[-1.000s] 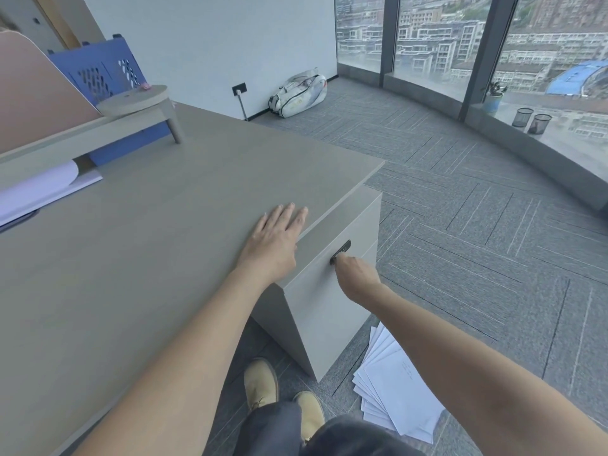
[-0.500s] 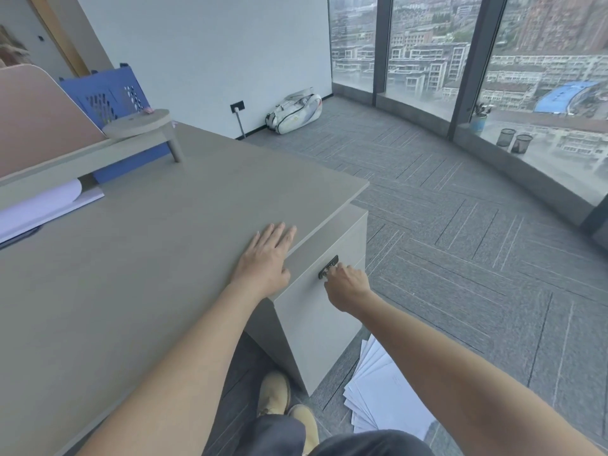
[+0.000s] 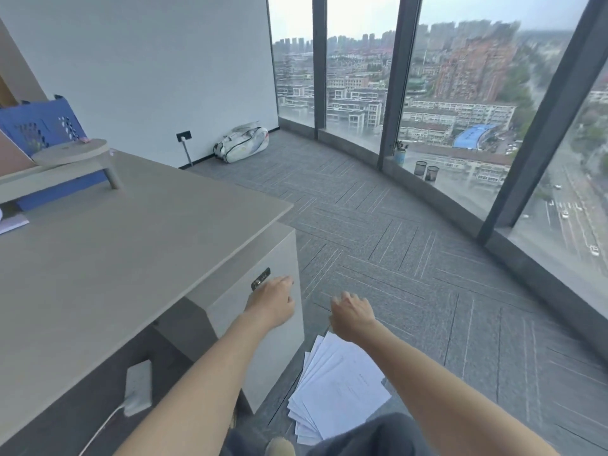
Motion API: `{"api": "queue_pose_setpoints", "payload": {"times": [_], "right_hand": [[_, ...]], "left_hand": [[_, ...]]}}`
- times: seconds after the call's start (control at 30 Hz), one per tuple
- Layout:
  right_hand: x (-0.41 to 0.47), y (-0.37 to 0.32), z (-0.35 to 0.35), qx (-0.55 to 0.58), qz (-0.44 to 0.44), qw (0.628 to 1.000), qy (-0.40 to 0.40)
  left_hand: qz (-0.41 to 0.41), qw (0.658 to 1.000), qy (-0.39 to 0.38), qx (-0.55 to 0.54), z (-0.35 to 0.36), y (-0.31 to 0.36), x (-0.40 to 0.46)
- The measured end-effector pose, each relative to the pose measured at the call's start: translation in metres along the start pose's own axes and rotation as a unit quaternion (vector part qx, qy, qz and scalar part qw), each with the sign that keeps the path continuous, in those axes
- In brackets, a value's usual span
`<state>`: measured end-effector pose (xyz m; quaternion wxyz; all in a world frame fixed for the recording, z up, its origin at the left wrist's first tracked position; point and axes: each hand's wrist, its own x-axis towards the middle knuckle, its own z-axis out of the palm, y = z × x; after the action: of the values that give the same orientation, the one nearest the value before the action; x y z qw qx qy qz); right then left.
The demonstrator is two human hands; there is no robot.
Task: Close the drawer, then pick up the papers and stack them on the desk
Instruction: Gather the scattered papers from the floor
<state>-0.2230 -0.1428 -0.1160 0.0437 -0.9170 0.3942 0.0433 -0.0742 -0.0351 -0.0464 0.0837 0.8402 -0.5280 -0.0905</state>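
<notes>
The grey drawer unit (image 3: 260,343) sits pushed in under the grey desk top (image 3: 115,245), with its dark handle (image 3: 261,278) showing on the front. My left hand (image 3: 274,302) rests against the drawer front just below the handle, fingers loose, holding nothing. My right hand (image 3: 352,315) hovers off the drawer over the carpet, fingers loosely bent and empty. Directly below it, a fanned pile of white papers (image 3: 339,393) lies on the floor beside the unit; my leg covers the pile's near edge.
A white power strip (image 3: 138,386) with a cable lies under the desk. A desk riser (image 3: 70,153) and a blue crate (image 3: 39,126) stand at the back left. A white bag (image 3: 241,144) leans on the wall. Two mesh cups (image 3: 426,169) sit on the window sill.
The drawer has slid in under the desk. My left hand left the desk top and dropped to the drawer front. My right hand let go of the handle and moved right, above the papers.
</notes>
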Motion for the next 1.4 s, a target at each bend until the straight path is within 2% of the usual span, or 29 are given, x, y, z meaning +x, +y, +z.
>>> {"api": "queue_pose_setpoints", "payload": {"times": [0.13,0.4,0.93,1.23,1.4], "right_hand": [[-0.018,0.032,0.011,-0.005,0.024,0.999,-0.021],[-0.003,0.071,0.075,0.004,0.056,0.994,-0.094],[0.099,0.101,0.290,0.053,0.146,0.954,-0.255],[0.096,0.104,0.419,0.155,0.258,0.893,-0.335],[0.091,0.104,0.471,0.254,0.369,0.814,-0.369]], "left_hand": [[-0.007,0.996,-0.090,0.025,0.030,0.018,0.002],[-0.024,0.985,-0.171,0.012,0.114,0.019,0.037],[-0.098,0.945,-0.306,-0.067,0.344,-0.044,0.146],[-0.160,0.919,-0.352,-0.072,0.466,-0.080,0.167],[-0.174,0.916,-0.354,-0.076,0.524,-0.096,0.166]]}}
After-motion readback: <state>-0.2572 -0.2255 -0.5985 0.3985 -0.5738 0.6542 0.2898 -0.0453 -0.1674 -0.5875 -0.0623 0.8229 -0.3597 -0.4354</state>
